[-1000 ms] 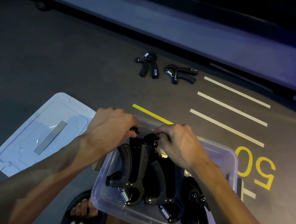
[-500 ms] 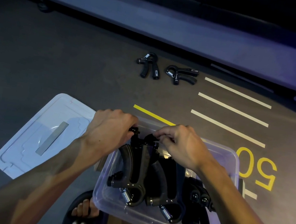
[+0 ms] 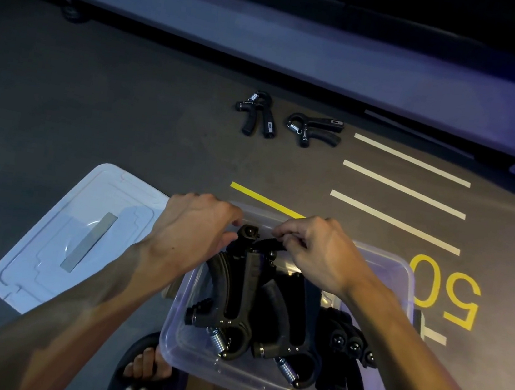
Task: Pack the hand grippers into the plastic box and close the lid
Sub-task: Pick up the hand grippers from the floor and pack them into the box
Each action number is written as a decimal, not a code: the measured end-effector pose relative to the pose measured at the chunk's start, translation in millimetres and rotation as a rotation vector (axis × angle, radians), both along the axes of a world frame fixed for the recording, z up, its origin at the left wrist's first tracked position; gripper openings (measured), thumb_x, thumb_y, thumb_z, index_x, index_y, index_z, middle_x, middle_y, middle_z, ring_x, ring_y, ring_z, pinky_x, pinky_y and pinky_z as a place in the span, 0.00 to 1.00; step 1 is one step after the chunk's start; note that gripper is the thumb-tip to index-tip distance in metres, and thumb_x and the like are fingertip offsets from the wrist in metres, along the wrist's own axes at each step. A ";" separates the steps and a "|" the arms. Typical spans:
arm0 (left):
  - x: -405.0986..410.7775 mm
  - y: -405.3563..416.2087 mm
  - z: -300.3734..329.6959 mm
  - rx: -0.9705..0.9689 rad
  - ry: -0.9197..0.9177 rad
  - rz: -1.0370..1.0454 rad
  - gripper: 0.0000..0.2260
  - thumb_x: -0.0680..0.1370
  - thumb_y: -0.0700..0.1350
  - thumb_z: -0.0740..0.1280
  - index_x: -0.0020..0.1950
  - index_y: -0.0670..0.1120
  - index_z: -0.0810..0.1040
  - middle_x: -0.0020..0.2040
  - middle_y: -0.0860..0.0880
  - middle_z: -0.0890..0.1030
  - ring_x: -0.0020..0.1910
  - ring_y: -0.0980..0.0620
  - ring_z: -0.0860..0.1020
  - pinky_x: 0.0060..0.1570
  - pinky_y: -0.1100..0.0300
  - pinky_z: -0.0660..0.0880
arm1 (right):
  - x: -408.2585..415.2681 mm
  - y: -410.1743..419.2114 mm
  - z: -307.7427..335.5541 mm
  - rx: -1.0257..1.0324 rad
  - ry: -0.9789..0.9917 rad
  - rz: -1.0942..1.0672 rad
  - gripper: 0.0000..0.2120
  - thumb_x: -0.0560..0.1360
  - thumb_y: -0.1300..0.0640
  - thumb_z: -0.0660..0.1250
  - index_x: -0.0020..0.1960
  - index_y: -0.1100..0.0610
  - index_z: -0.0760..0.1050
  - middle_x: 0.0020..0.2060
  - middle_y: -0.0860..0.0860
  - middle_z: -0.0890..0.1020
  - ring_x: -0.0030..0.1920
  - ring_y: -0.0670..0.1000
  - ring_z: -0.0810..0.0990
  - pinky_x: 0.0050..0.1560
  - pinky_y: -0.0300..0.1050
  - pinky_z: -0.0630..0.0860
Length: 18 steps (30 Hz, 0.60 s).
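A clear plastic box (image 3: pixel 403 273) sits on the floor in front of me, holding several black hand grippers (image 3: pixel 236 296) stacked side by side. My left hand (image 3: pixel 192 229) and my right hand (image 3: pixel 317 252) both pinch the far ends of the grippers at the box's far wall. The fingertips are partly hidden among the handles. The box's translucent lid (image 3: pixel 57 234) lies flat on the floor to the left. Two more black hand grippers, the left hand gripper (image 3: pixel 257 114) and the right hand gripper (image 3: pixel 315 130), lie on the floor farther ahead.
A long grey machine base (image 3: pixel 269 49) runs across the far side. White and yellow floor lines (image 3: pixel 404 188) and a yellow "50" (image 3: pixel 446 291) mark the dark floor at right. My sandalled foot (image 3: pixel 145 366) shows just under the box's near left corner.
The camera view shifted slightly. My right hand's fingers moved a little on the gripper ends; the left hand stayed in place.
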<state>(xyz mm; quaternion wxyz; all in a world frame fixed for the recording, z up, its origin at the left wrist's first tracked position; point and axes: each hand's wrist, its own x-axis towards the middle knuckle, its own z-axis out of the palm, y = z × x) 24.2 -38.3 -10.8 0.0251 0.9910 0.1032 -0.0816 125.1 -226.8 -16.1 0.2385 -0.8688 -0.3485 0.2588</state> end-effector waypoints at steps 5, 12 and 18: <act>6.7 -6.4 -0.8 0.047 0.043 -0.076 0.14 0.79 0.61 0.65 0.63 0.59 0.77 0.52 0.51 0.84 0.52 0.46 0.82 0.48 0.55 0.76 | 1.0 -0.2 -3.6 0.004 0.017 -0.016 0.16 0.78 0.61 0.60 0.56 0.50 0.84 0.46 0.49 0.88 0.48 0.49 0.84 0.53 0.42 0.76; 13.2 -12.0 -2.0 0.080 0.058 -0.160 0.16 0.79 0.64 0.63 0.60 0.57 0.77 0.50 0.51 0.84 0.50 0.45 0.83 0.45 0.54 0.76 | 1.4 -3.3 -5.6 0.012 0.029 -0.004 0.16 0.78 0.60 0.60 0.57 0.49 0.83 0.49 0.47 0.87 0.43 0.44 0.82 0.46 0.34 0.74; 10.8 -8.9 3.1 0.001 0.042 -0.133 0.16 0.80 0.65 0.60 0.61 0.59 0.75 0.49 0.53 0.83 0.51 0.45 0.82 0.42 0.56 0.72 | -0.6 -9.1 -2.1 0.046 -0.050 -0.003 0.13 0.79 0.59 0.62 0.57 0.51 0.83 0.49 0.49 0.87 0.48 0.44 0.84 0.53 0.39 0.77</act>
